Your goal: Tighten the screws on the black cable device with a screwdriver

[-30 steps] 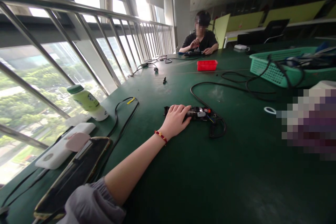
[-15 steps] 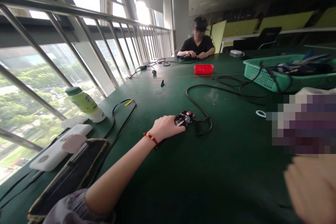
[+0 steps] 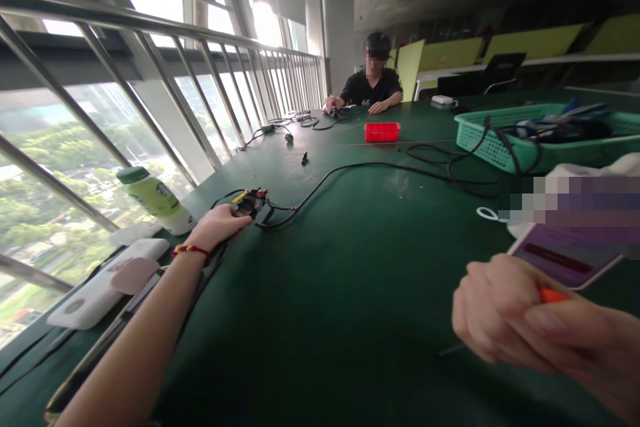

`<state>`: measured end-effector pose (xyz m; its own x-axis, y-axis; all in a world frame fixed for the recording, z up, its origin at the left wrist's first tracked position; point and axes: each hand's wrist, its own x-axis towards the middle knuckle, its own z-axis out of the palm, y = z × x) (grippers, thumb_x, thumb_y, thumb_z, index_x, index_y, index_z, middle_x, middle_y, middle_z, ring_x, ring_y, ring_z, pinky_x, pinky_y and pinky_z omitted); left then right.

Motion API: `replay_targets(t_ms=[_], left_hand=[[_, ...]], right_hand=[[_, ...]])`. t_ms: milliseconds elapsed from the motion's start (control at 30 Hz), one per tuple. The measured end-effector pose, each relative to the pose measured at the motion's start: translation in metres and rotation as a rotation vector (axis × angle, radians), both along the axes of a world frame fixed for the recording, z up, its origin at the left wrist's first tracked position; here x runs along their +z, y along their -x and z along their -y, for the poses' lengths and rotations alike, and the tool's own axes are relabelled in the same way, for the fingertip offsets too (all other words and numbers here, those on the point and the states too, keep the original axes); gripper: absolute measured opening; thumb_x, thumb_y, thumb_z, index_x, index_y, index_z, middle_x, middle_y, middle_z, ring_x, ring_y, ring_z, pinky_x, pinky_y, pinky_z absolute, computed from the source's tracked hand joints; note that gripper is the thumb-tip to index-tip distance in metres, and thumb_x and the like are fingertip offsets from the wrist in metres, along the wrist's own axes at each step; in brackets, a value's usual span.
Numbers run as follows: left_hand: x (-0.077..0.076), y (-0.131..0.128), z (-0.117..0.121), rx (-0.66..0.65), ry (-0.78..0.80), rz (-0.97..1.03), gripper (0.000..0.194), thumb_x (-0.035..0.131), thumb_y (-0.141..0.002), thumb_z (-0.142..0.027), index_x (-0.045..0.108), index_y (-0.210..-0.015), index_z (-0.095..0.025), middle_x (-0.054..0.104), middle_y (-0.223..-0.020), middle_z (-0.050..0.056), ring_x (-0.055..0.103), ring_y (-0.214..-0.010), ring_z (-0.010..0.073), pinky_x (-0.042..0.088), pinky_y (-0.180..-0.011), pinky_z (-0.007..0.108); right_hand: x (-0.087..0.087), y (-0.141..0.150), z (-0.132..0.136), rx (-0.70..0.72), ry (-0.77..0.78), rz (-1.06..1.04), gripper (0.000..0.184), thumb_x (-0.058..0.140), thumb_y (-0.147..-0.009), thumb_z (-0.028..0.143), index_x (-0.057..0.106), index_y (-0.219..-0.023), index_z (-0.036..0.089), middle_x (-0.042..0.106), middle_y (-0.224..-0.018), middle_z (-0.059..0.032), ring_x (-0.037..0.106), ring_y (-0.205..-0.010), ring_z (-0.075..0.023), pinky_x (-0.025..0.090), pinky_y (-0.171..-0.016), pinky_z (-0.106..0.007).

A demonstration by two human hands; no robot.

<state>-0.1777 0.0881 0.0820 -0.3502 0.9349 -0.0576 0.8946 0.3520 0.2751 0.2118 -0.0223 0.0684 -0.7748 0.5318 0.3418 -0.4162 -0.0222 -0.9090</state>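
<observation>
My left hand (image 3: 220,227), with a red beaded bracelet at the wrist, is closed around a small black device with exposed parts (image 3: 254,201). A black cable (image 3: 320,185) runs from the device across the table to the right. At the lower right, my right hand (image 3: 520,320) is wrapped round a screwdriver (image 3: 553,295). Its orange handle shows above the thumb, and a thin shaft sticks out below the fingers. Just behind that hand lies a phone (image 3: 565,257), its screen partly pixelated.
On the left stand a green bottle (image 3: 153,197), a white power bank (image 3: 105,293) and a dark case (image 3: 83,360) beside the railing. Ahead are a small black piece (image 3: 305,159) and a red tray (image 3: 382,133). A green basket (image 3: 485,147) holds tools. Across the table sits a person (image 3: 375,83).
My left hand has carried the device leftward, drawing the cable along. My right hand has come further into view, showing the screwdriver. The person opposite has moved one hand leftward.
</observation>
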Motion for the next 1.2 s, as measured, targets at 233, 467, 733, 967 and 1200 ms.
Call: replay_targets(t_ms=[233,467,733,967,1200], left_hand=[[0.009,-0.004,0.015,0.123,-0.011,-0.36,0.042,0.048,-0.076,-0.044,0.047,-0.105,-0.014,0.061,-0.111,0.02,0.061,-0.101,0.0348,0.047,-0.075,0.038],[0.0,-0.006,0.014,0.029,0.004,-0.377,0.037,0.047,-0.078,-0.043,0.046,-0.101,-0.015,0.058,-0.115,0.019,0.059,-0.104,0.0356,0.047,-0.075,0.039],[0.009,-0.009,0.017,0.037,-0.099,-0.424,0.037,0.041,-0.081,-0.042,0.049,-0.103,-0.014,0.059,-0.108,0.017,0.059,-0.096,0.035,0.047,-0.072,0.04],[0.024,-0.035,0.023,0.036,-0.273,-0.459,0.043,0.041,-0.083,-0.047,0.05,-0.11,-0.016,0.058,-0.113,0.013,0.06,-0.091,0.0327,0.047,-0.068,0.038],[0.025,-0.085,0.031,-0.227,-0.433,-0.301,0.039,0.049,-0.083,-0.048,0.045,-0.112,-0.022,0.065,-0.107,0.005,0.063,-0.089,0.0285,0.045,-0.068,0.032]], right_hand=[[-0.004,0.008,-0.009,0.115,0.078,0.016,0.054,0.051,-0.082,0.033,0.026,-0.037,0.017,0.026,-0.029,0.0064,0.025,-0.027,-0.003,0.028,-0.041,-0.022],[-0.005,0.001,-0.019,0.254,0.104,0.033,0.048,0.052,-0.08,0.037,0.036,-0.04,0.016,0.028,-0.03,0.0052,0.027,-0.03,-0.0035,0.027,-0.041,-0.021],[-0.041,-0.009,-0.049,0.284,0.324,-0.237,0.049,0.036,-0.085,0.046,0.034,-0.045,0.018,0.024,-0.035,0.0068,0.021,-0.029,-0.0039,0.02,-0.035,-0.019],[-0.077,-0.005,-0.075,0.387,0.67,-0.295,0.054,0.02,-0.092,0.047,0.028,-0.046,0.019,0.018,-0.034,0.0093,0.015,-0.026,-0.0029,0.02,-0.033,-0.018],[-0.081,-0.002,-0.081,0.434,0.796,-0.126,0.054,0.023,-0.091,0.05,0.029,-0.048,0.018,0.018,-0.034,0.0095,0.017,-0.027,-0.0024,0.022,-0.034,-0.016]])
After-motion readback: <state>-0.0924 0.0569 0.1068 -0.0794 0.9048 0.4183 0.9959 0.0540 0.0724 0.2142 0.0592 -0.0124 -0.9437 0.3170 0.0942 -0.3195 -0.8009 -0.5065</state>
